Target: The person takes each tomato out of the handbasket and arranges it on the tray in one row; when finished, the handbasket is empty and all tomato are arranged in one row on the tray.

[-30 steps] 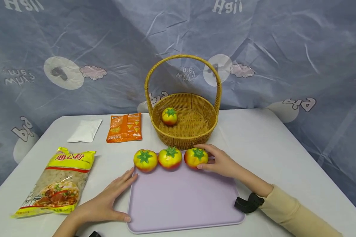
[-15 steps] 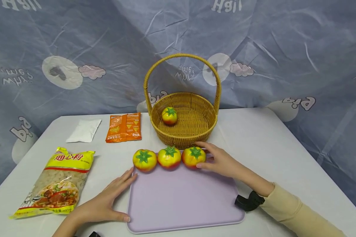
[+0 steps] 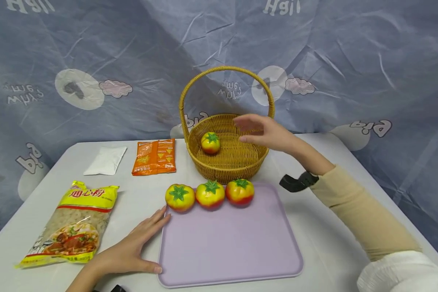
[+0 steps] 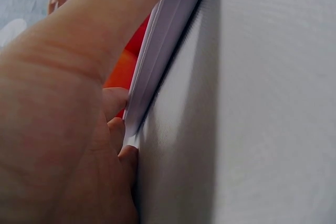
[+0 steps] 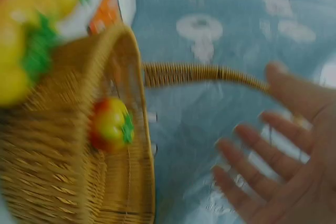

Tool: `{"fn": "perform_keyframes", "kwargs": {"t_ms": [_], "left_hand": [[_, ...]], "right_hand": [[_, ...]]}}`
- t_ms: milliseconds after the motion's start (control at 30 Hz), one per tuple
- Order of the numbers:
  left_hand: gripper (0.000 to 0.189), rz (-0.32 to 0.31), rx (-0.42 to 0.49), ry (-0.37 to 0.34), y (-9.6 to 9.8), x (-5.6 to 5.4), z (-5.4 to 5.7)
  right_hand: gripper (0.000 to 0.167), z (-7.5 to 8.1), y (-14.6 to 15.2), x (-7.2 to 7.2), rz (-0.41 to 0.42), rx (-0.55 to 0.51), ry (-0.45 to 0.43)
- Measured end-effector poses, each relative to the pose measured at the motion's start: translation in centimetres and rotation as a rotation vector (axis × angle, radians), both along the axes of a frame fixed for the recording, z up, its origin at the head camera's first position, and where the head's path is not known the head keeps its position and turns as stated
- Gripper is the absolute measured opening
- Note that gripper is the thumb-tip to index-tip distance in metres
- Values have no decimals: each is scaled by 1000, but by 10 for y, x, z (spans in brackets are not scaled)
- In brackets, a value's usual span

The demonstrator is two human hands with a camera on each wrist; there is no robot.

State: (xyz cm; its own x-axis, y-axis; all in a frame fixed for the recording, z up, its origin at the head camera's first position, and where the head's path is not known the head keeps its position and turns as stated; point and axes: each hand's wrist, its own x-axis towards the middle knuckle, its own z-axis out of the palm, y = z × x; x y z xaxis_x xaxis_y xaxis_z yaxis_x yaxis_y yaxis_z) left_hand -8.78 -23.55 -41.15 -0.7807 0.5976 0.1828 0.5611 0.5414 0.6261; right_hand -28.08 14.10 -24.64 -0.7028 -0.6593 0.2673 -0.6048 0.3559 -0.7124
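Note:
Three yellow-and-red toy tomatoes with green leaf tops, the left one (image 3: 180, 198), the middle one (image 3: 210, 195) and the right one (image 3: 240, 192), sit in a row along the far edge of a lilac tray (image 3: 230, 247). Behind them stands a wicker basket (image 3: 224, 172) with a tall handle, holding another toy tomato (image 3: 210, 142) on its left side. My right hand (image 3: 266, 132) is raised at the basket's right side, fingers spread and holding nothing. My left hand (image 3: 131, 247) rests against the tray's left edge, thumb and fingertips touching it.
A yellow-ended bag of pasta (image 3: 73, 225) lies on the left of the white table (image 3: 332, 243). Further back lie a white packet (image 3: 106, 161) and an orange snack packet (image 3: 154, 157). A grey-blue patterned cloth (image 3: 149, 61) hangs behind.
My right hand has let go of the right toy tomato, now standing on the tray beside the middle one, and has risen back towards the basket. My left hand stays in place.

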Motion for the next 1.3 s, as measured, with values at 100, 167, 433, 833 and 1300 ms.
{"fn": "perform_keyframes", "kwargs": {"t_ms": [100,167,433,833,1300], "left_hand": [[101,3,5,-4,0,1,1],[100,0,6,-14,-1,1,1],[101,9,4,-30,0,-1,1],[101,-5,10,-3,-2,0,-2],[102,11,-1,-23,-3,0,2]], "right_hand": [[47,5,-13,-29,22,-99,-57],[47,5,-18,-47,16,-154,-112],[51,-17,-20,-97,-51,-422,-462],[50,-56,-36,-114,-163,-479,-588],[60,-53,-58,-110,-107,51,-230]]}}
